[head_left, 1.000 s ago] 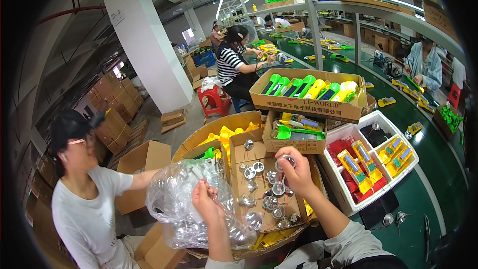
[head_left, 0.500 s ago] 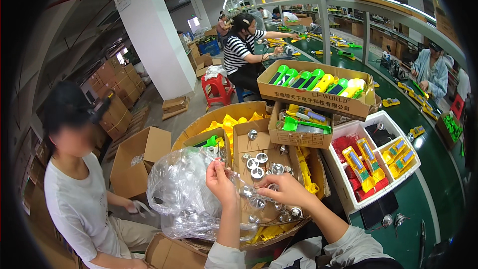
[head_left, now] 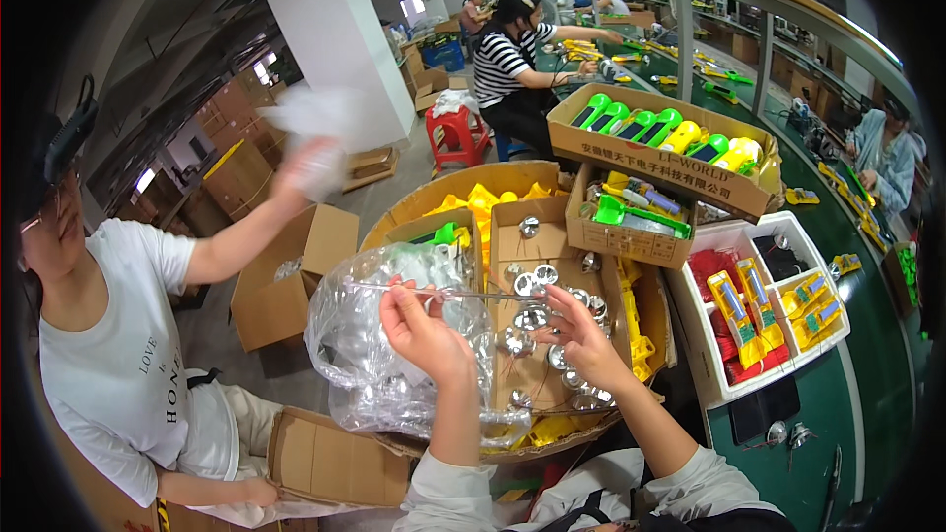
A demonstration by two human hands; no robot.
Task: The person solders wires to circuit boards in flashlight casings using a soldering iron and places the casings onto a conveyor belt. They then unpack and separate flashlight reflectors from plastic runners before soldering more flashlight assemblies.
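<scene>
My left hand [head_left: 426, 333] pinches a thin, shiny, see-through strip [head_left: 463, 294] that stretches across toward my right hand [head_left: 583, 340]. The fingertips of my right hand are bent close at the strip's other end, above a cardboard tray [head_left: 505, 236] of silver lamp reflectors [head_left: 530, 318] with thin wires. What those fingers pinch is too small to make out. To the left of the tray, beneath my left hand, lies a large clear plastic bag [head_left: 360, 355] with pale, shiny contents.
A big round carton [head_left: 394, 220] holds the tray, bag and yellow parts. Behind stands a box [head_left: 670, 167] of green and yellow lamps. At right, a white foam box [head_left: 705, 305] with wires and circuit parts sits on the green table [head_left: 828, 374]. A co-worker [head_left: 128, 335] is close at left.
My hands have spread slightly apart and the strip now runs nearly level between them. The co-worker at left has swung up an arm with something white. The whole view has shifted.
</scene>
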